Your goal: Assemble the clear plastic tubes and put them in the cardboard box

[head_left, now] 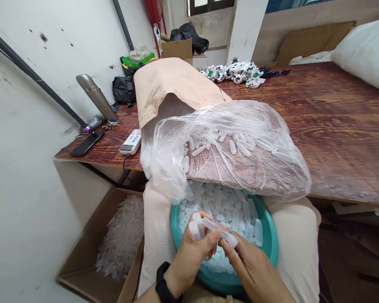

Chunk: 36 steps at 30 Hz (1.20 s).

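Observation:
My left hand (197, 244), with a black band on its wrist, is closed around several translucent white plastic tubes (196, 229). One more plastic tube (219, 231) lies slantwise between the two hands. Its left part is under my left thumb, and the fingers of my right hand (244, 256) close on its right end. Both hands are above a teal basin (273, 235) on my lap, heaped with similar tubes and small caps (230, 206). Part of the basin's contents is hidden by my hands.
A clear plastic bag (255, 168) with more tubes spills from a paper sack (180, 80) on the wooden table (334, 126). Down at the left stands a cardboard box (82, 252) full of tubes. A phone (87, 143), a white device (131, 142) and a metal flask (96, 97) occupy the table's left side.

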Motion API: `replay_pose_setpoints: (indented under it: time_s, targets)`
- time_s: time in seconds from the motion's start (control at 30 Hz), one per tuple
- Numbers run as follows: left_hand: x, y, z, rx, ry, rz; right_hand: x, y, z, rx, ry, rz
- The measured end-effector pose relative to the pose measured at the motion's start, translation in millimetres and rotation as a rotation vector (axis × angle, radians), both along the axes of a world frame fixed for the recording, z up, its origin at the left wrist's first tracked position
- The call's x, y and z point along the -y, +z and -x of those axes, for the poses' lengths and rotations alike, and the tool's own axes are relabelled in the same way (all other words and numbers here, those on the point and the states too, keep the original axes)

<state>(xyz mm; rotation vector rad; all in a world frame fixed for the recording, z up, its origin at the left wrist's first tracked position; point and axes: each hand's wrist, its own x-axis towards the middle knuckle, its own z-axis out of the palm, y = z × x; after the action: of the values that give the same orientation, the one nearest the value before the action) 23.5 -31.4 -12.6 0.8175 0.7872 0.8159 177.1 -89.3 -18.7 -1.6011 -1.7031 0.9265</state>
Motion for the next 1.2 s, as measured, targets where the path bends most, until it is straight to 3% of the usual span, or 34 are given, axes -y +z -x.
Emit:
replay_pose_setpoints:
  time_s: [0.27,0.43,0.5,0.63,0.73,1.03,1.2]
  targets:
    - [0,-1.6,0,0.074,-0.069,0.077,-2,10.5,-2,-0.138,0.003,0.066]
    - [0,0.6,1,0.080,-0.066,0.056,2,10.0,14,-0.626,0.009,0.452]
    - [0,0.7,1,0.074,-0.064,0.044,4,8.3,15,-0.733,-0.015,0.524]
    - [-2,-0.1,2,0.043,-0.011,0.021,5,6.2,1,-0.544,-0.159,0.309]
    - [-1,-0.5,2,0.010,-0.023,0.007,6,5.4,-8,-0.284,-0.136,0.135]
    - [1,-1.0,2,0.050,-0.014,0.006,8,-0.3,0,-0.169,-0.052,0.130]
    - [3,-1.3,0,0.005,-0.010,0.028,3,0.0,8,-0.150,-0.140,-0.025]
